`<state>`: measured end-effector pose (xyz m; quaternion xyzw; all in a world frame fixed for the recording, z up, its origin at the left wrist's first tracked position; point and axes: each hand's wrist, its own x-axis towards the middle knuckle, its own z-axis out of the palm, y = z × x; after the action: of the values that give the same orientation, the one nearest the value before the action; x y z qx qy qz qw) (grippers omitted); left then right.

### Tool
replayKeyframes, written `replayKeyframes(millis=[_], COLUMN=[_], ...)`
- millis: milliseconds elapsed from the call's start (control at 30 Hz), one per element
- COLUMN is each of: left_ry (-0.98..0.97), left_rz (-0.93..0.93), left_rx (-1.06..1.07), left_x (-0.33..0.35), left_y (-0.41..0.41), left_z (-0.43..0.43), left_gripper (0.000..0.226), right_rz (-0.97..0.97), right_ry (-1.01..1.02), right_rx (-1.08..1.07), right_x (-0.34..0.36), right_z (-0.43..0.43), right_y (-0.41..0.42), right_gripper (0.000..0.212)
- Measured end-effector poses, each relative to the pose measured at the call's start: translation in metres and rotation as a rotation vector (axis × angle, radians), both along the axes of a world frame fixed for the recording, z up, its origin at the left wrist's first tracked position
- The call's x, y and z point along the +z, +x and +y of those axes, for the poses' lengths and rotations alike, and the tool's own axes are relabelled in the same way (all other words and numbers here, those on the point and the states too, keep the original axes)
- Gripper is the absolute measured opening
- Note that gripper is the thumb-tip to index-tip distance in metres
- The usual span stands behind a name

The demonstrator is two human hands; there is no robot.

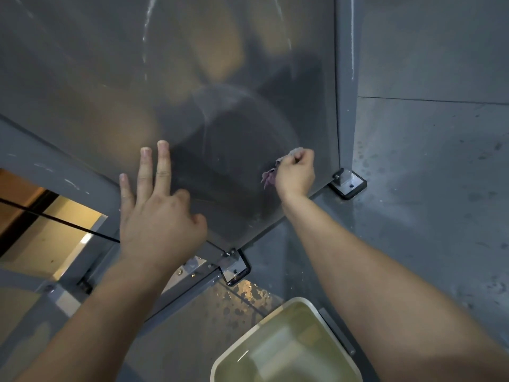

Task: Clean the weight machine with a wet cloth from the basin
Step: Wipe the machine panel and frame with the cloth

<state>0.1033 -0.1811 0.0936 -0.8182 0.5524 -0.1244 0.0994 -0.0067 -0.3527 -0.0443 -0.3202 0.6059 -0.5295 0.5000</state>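
The right hand (296, 172) is down low on the right side of the weight machine's big shiny panel (110, 78). Its grip is closed tight around a small purple cloth (268, 177), and a bit of cloth pokes out on the left of the fist. The cloth touches the panel near its bottom edge. The left hand (157, 213) lies flat on the panel further left, with its fingers straight and spread, holding nothing. To wipe well, I think the fist should open a little so more cloth lies flat on the panel. Then it can rub in long, slow strokes that overlap, right down to the corner by the grey post (345, 78). The flat hand can press to stop the panel from wobbling. The basin (300, 300) of water sits on the floor (427, 216) close by, so dip and squeeze the cloth when it feels dry.
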Motion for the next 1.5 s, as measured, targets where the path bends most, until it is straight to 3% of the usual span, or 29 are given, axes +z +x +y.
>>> replayKeyframes(millis=[167,233,300,433,500,600,667,767,833,900,1000,1067,1133,1233,1300,1367,1500], left_ry=[-0.051,-0.039,-0.032,-0.018,0.003,0.014,0.013,-0.011,-0.032,-0.059,-0.125,-0.176,-0.205,-0.197,-0.187,-0.162,-0.125], left_rz=[0.015,0.019,0.01,0.021,0.02,0.066,0.106,0.157,0.16,0.147,0.097,0.067,0.045,0.017,-0.001,-0.031,-0.082], left_rx=[-0.047,-0.034,-0.011,0.004,0.0,-0.047,-0.082,-0.097,-0.093,-0.098,-0.096,-0.089,-0.095,-0.108,-0.105,-0.081,-0.031], left_x=[-0.005,-0.007,-0.007,0.001,0.007,0.016,0.024,0.039,0.045,0.05,0.058,0.063,0.066,0.067,0.07,0.072,0.072], left_y=[0.0,-0.001,-0.001,-0.003,-0.003,-0.002,0.0,-0.002,0.0,0.003,0.011,0.016,0.019,0.018,0.016,0.016,0.02], left_z=[0.0,-0.002,-0.002,0.001,0.003,0.006,0.008,0.014,0.021,0.03,0.041,0.046,0.048,0.047,0.044,0.041,0.034], left_gripper=[0.023,0.02,0.016,0.016,0.017,0.012,0.027,0.031,0.035,0.04,0.045,0.051,0.058,0.069,0.074,0.077,0.08], right_rz=[0.096,0.139,0.148,0.058,0.039,0.068,0.139,0.253,0.397,0.448,0.353,0.344,0.434,0.705,0.803,0.774,0.54], right_ry=[-0.448,-0.52,-0.505,-0.17,-0.104,-0.344,-0.584,-0.839,-0.923,-0.92,-0.841,-0.804,-0.877,-0.969,-0.95,-1.026,-1.067], right_rx=[-0.028,0.029,0.028,-0.015,0.034,0.084,0.257,0.621,0.677,0.58,0.236,0.149,0.256,0.668,0.831,0.775,0.388], right_x=[0.053,0.053,0.038,0.009,0.015,0.049,0.063,0.058,0.052,0.056,0.075,0.078,0.065,0.037,0.037,0.055,0.087], right_z=[0.027,0.029,0.027,0.021,0.024,0.05,0.078,0.1,0.09,0.075,0.054,0.058,0.072,0.09,0.084,0.076,0.063], right_y=[0.033,0.035,0.032,0.024,0.024,0.039,0.055,0.064,0.058,0.049,0.041,0.046,0.055,0.062,0.057,0.049,0.052], right_gripper=[0.011,0.008,0.008,0.009,0.01,0.011,0.008,0.02,0.026,0.02,0.008,0.01,0.018,0.04,0.041,0.033,0.021])
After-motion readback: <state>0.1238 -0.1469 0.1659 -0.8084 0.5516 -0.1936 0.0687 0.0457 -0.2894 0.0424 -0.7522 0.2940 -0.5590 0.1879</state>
